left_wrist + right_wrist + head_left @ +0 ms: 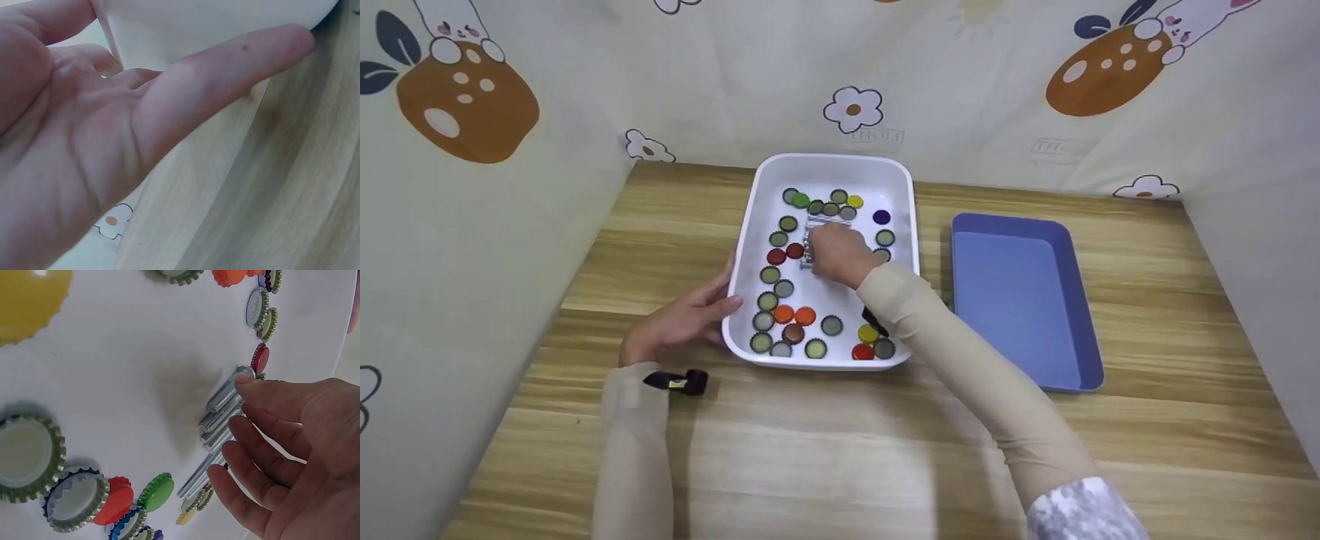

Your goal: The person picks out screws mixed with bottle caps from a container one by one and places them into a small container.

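Observation:
A white tray [817,365] holds several bottle caps [832,325] and a row of silver bolts [218,421]. My right hand [838,251] is inside it over the bolts. In the right wrist view, the thumb tip [244,379] touches the head of the end bolt. The other fingers are loosely bent along the row, apart from the thumb, and the bolts lie on the tray floor. My left hand [682,319] rests against the tray's outer left side, its thumb by the rim. Its straight fingers lie along the wall in the left wrist view.
To the right stands a blue tray [1012,300] on the wooden table [802,450]. A patterned cloth [960,90] hangs behind and at both sides. Caps lie mostly around the bolts, towards the white tray's walls.

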Demonstrator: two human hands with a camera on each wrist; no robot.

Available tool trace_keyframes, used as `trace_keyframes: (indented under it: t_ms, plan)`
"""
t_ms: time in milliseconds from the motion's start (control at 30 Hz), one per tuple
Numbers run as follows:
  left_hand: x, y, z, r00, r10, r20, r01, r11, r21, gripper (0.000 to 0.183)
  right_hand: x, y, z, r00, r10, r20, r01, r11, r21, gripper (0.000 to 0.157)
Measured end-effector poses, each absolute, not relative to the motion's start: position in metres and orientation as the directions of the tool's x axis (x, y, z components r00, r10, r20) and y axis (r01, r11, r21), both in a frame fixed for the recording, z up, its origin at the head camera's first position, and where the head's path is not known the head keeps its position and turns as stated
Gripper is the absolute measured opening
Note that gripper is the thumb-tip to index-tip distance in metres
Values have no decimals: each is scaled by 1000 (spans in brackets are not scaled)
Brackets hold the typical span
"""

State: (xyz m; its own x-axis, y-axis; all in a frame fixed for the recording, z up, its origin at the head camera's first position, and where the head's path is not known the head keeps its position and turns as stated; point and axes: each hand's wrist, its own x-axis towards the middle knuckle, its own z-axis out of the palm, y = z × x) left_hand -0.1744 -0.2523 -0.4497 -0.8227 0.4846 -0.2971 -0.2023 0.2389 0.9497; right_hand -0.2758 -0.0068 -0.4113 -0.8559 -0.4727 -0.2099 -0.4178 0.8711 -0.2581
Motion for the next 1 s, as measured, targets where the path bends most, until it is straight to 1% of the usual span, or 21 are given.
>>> trace_keyframes:
  t_ms: [167,367,533,800,1000]
  plan:
    - [-173,-252,-450,-822,489,-294,-203,232,951,74,-274,-8,-415,-848,-487,-207,-430,862,-268,6]
    - [-173,-252,-452,-821,494,-286,-203,217,955,75,-273,-7,-420,-846,-491,-211,-438,863,-252,3]
    - [-174,-252,-451,-825,489,-283,-198,220,955,75,-274,-5,-422,-847,-494,-195,-448,862,-237,7]
    - [-175,-252,-451,-827,492,-270,-187,211,959,75,-276,-2,-423,-853,-481,-201,-424,865,-270,10]
    - [-175,-253,-450,-826,488,-283,-208,203,957,75,-275,-1,-422,-841,-495,-216,-430,856,-287,13]
